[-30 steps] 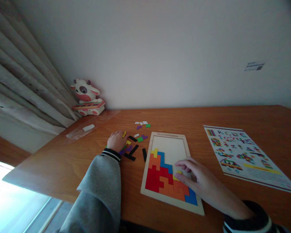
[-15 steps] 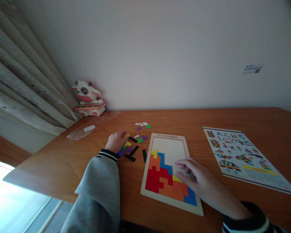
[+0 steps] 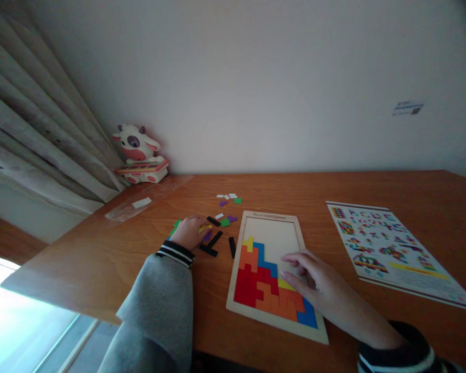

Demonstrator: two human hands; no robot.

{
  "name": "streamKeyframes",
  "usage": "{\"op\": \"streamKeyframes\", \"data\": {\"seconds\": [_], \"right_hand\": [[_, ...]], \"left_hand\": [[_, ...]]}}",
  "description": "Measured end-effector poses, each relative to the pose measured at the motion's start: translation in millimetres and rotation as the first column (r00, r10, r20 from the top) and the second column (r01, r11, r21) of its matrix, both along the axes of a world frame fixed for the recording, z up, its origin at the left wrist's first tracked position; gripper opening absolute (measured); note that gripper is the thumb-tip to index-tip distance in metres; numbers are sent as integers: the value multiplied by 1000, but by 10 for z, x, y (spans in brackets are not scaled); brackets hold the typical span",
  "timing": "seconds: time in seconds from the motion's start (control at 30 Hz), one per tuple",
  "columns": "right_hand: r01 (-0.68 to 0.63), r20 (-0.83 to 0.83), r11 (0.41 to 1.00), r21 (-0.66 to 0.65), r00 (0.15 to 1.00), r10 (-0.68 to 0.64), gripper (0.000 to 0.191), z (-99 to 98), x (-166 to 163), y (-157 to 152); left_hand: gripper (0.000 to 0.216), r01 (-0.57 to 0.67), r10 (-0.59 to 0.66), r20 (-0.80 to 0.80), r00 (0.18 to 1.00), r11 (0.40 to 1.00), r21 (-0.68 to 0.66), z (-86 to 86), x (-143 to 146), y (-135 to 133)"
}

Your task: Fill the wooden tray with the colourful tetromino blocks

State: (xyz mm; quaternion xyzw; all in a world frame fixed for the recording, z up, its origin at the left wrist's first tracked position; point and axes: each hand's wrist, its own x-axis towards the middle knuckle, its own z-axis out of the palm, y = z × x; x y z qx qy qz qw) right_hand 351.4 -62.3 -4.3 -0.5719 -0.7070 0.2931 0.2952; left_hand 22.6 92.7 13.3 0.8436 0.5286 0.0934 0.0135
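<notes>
On table (image 3: pixel 373 186): one board (image 3: pixel 272 228), perhaps three black pieces (image 3: pixel 215 239).

Puzzle tray (image 3: pixel 274 223) lies on the desk (image 3: pixel 295 191) near its front edge, roughly centre. Fitted pieces (image 3: pixel 264 282) fill the tray's near half; far half bare. Right hand (image 3: pixel 314 282) rests on the tray's near right part, fingertips on the fitted pieces. Loose pieces (image 3: pixel 219 230) scattered on the desk just left of the tray; left hand (image 3: pixel 190 232) lies among them. Printed sheet (image 3: pixel 388 246) lies right of the tray, well apart. Toy cow (image 3: pixel 137 154) stands at the far left corner against the wall, curtain (image 3: pixel 42 140) to its left.
</notes>
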Motion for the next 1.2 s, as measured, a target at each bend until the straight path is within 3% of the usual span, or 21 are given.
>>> {"op": "streamKeyframes", "data": {"seconds": [0.17,0.47,0.7,1.03,1.2], "right_hand": [[3,17,1000,-1,1000,-3,28,-15,-2,7],[7,23,1000,5,1000,-7,25,2,-4,-7],[10,17,1000,19,1000,-10,26,4,3,-4],[4,1,1000,10,1000,-4,25,15,-4,-8],[2,9,1000,15,1000,-3,23,5,-3,-9]], "left_hand": [[24,-61,61,12,998,998,1,-40,-6,40],[34,-255,256,206,944,966,-32,-107,-108,128],[49,-212,284,476,832,956,-200,-164,-158,205],[37,-156,160,202,966,987,-35,-163,-78,174],[43,-191,213,341,916,977,-96,-177,-10,149]]}}
